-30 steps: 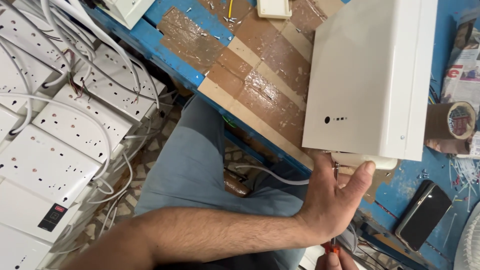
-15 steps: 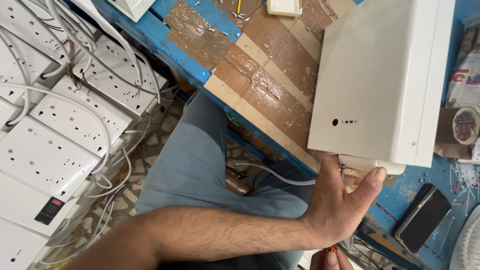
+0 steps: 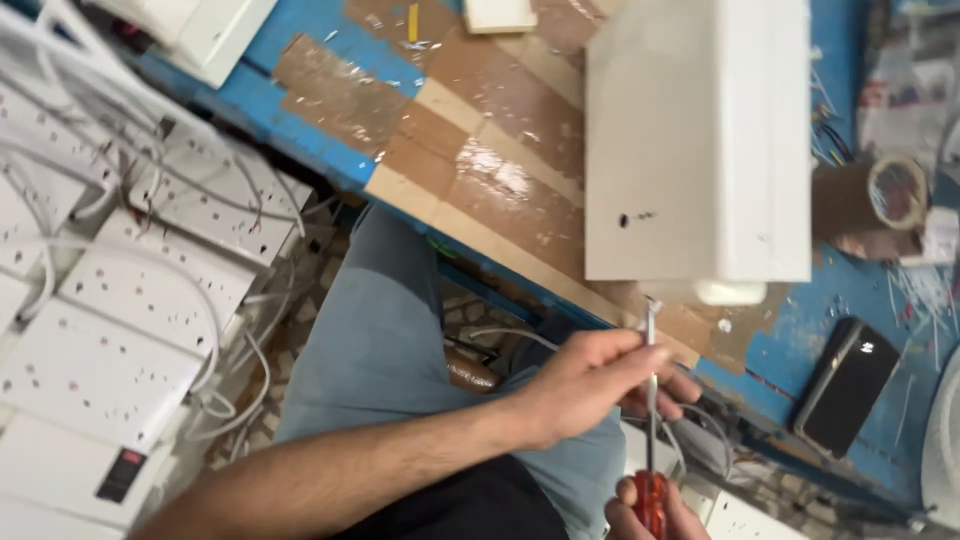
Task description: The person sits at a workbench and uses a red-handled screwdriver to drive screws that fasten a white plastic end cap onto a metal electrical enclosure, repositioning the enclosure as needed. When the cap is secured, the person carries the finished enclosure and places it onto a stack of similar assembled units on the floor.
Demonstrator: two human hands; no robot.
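Power strips [image 3: 110,330]: stacked far left of white box, cables looped over.
Left hand [image 3: 590,385]: below white box [image 3: 695,140], fingertips pinched on screwdriver [image 3: 650,430] shaft.
Right hand [image 3: 650,515]: bottom edge, closed round red handle.
Tape roll [image 3: 880,195]: right of box.
Phone [image 3: 845,385]: lower right.

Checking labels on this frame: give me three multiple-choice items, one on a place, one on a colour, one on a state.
1. Where does the phone lie?
A. on the blue table, right of the white box
B. on the person's lap
C. on top of the white box

2. What colour is the screwdriver's handle?
A. green
B. red
C. black

3. What is the left hand doing?
A. resting flat on the table
B. holding the roll of tape
C. pinching the screwdriver's shaft

Answers:
1 A, it lies on the blue table, right of the white box.
2 B, the screwdriver has a red handle in the right hand.
3 C, the fingers close on the metal shaft.
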